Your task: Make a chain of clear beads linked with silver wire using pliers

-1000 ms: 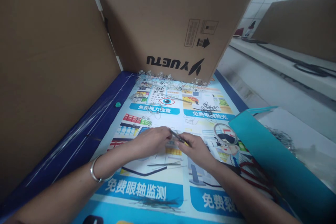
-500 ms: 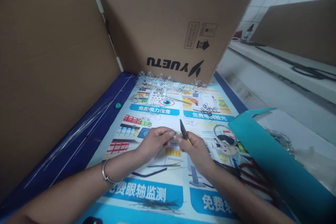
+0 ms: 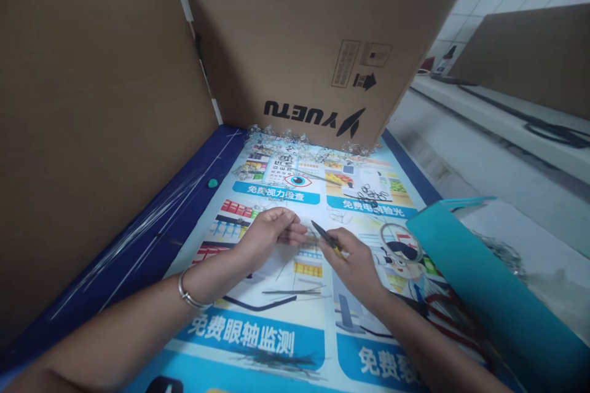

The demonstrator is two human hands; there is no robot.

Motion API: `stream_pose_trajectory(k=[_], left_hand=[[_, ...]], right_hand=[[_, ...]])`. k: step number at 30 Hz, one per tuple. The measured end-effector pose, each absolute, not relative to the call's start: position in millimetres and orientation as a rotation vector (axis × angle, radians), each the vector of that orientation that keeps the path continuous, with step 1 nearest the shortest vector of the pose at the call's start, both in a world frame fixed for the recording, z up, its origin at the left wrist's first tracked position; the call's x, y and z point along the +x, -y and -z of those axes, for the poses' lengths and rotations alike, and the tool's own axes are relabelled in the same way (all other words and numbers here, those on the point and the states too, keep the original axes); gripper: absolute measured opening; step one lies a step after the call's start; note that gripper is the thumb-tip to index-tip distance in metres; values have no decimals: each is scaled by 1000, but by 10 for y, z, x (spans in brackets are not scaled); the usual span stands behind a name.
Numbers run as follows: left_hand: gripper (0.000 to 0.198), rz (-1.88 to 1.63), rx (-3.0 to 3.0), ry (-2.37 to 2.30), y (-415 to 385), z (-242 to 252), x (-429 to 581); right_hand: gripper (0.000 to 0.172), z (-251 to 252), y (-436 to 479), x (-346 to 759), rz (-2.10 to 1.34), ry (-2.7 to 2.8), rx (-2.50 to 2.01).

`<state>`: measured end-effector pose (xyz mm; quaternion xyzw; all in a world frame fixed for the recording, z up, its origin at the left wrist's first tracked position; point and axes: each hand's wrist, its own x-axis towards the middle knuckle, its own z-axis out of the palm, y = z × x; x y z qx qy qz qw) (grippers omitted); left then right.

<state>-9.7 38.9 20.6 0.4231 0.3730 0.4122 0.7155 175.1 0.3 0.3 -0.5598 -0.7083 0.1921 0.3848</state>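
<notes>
Gripping the pliers point(image 3: 326, 235) by their yellow handles, the right hand point(image 3: 348, 252) has its fingers wrapped closed, black nose slanting toward the left hand point(image 3: 276, 230); that tilt probably keeps the tips close to both thumbs. Left of the pliers, the left hand is lifted, its fingers loosely bent and slightly fanned; whether a fine wire sits between them or by the right thumb, I cannot tell.

On the near side of the pliers, loose wires point(image 3: 292, 291) lie roughly side by side on the sheet point(image 3: 288, 264), and nearer the wearer is a darker bundle point(image 3: 281, 359), likely laid out straight so single strands can be picked up easily. Well beyond the pliers, wire pieces point(image 3: 299, 142) heap along the foot of the cardboard point(image 3: 299, 43), which seems to serve as a backstop. Black loops point(image 3: 371, 193) sit apart from that heap, beyond and right of the pliers, perhaps to keep kinds separate. Farther right, a teal box point(image 3: 465, 258) holds a wire tangle point(image 3: 500, 253), its wall likely containing it.
</notes>
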Motion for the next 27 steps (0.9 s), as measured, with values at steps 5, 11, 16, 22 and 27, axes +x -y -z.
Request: stream_pose_trajectory(k=[5,11,16,22,27], left_hand=[[26,-899,943,-867,-468,-147,-127],[27,-884,1027,-917,-455,-158,-131],[26,-852,1018,-940,-439,-203,-123],[26,-830,1010,-941,-435,-199,-119],[26,-818,1006,-915,-436,-185,-121]], right_hand=[[11,60,-89,1904,194,2114,-1199],[12,-8,-35,1891,508,2254,-1179],[13,-27,-34,1908,641,2271,-1183],[15,-48,-29,1909,698,2293,-1180],[14,-47,-29,1901,709,2292,-1188]])
